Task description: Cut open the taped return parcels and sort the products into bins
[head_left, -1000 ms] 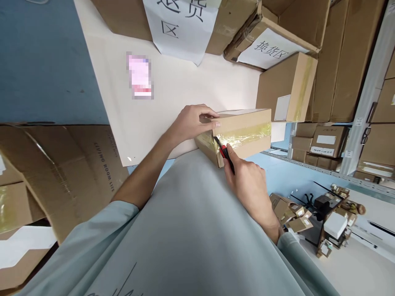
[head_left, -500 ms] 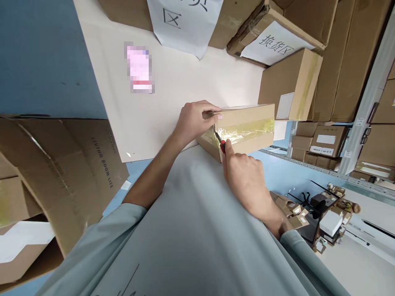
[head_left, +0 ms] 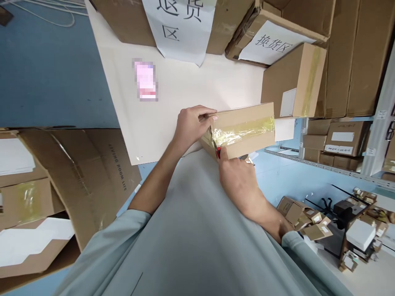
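Observation:
A small cardboard box, closed with clear yellowish tape, lies at the near edge of the white table. My left hand grips its left upper corner, with thumb and fingers closed over the edge. In my right hand is a red-handled utility knife, its tip at the taped seam on the box's left end. My index finger is stretched along the handle. The palm hides most of the knife.
A pixelated pink item lies on the table. Behind stand large boxes with paper signs and a taped carton. A big open carton is at left. Shelves with boxes and a cluttered floor area are at right.
The knife and my right hand have moved slightly down and left along the box's end edge. My left hand still grips the corner. The camera view has shifted a little.

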Motion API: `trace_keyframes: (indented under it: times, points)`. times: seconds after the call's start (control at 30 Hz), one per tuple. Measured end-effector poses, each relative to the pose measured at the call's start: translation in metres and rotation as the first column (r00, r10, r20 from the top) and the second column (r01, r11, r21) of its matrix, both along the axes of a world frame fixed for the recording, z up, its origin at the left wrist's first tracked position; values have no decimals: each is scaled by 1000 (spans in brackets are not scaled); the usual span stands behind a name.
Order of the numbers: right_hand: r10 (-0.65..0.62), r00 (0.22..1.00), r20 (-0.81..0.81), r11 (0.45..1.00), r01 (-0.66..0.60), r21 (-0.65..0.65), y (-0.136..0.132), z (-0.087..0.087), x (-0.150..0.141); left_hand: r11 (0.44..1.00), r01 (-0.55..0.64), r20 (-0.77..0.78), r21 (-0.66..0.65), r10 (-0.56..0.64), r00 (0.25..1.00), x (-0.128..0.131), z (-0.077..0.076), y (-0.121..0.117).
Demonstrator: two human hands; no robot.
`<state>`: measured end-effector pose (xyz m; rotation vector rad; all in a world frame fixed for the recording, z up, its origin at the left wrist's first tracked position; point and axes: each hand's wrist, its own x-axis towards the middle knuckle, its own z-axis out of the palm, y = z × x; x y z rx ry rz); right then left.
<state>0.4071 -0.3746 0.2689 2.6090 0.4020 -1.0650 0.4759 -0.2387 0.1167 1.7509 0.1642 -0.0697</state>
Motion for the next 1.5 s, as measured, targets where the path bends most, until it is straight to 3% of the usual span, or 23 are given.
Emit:
trace_keyframes:
  times: [0.13,0.3,0.37,0.43,0.53,0.63,0.73,0.87,0.93,1.03,1.1,1.2,1.33,1.4,1.5]
  points:
    - [39,996,-76,999,-40,-20,-16,5,-13,1000,-22,7,7,22,1000,-4,3,-2]
    - [54,995,-82,997,-49,64,-40,27,-14,999,-34,14,-8,34,999,-13,5,-4]
    - [-18,999,48,987,11,161,-62,33,-4,998,-56,-3,11,56,998,-13,4,-6]
    - [-167,963,212,961,111,253,-92,27,15,995,-94,-14,37,94,995,-13,3,-9]
    - [-413,818,400,896,287,338,-150,-6,53,979,-189,-11,81,190,982,-15,2,-21]
    - [-602,688,405,783,409,468,-199,-51,81,950,-286,-1,127,289,957,-19,2,-42]
    - [-739,636,221,591,455,666,-223,-81,85,913,-363,47,187,360,932,-13,2,-63]
    - [-799,601,-6,340,461,820,-227,-93,83,872,-395,85,291,387,918,16,2,-67]
    - [-795,582,-171,176,492,853,-229,-95,88,865,-369,85,340,363,928,33,3,-58]
    - [-699,535,-473,-105,578,809,-235,-102,98,839,-316,88,443,310,947,50,11,-48]
    - [-605,511,-610,-223,627,747,-241,-107,104,790,-300,128,535,275,953,56,22,-56]
    - [-529,498,-687,-282,660,696,-248,-116,108,737,-223,181,638,138,974,61,42,-98]
    - [-549,481,-684,-273,670,691,-253,-127,110,735,140,22,664,-207,978,69,54,-165]
    - [-555,477,-681,-273,669,692,-253,-132,111,723,223,-17,654,-281,960,71,50,-180]
    - [-531,524,-666,-243,659,712,-250,-135,116,731,195,-6,654,-252,968,66,39,-178]
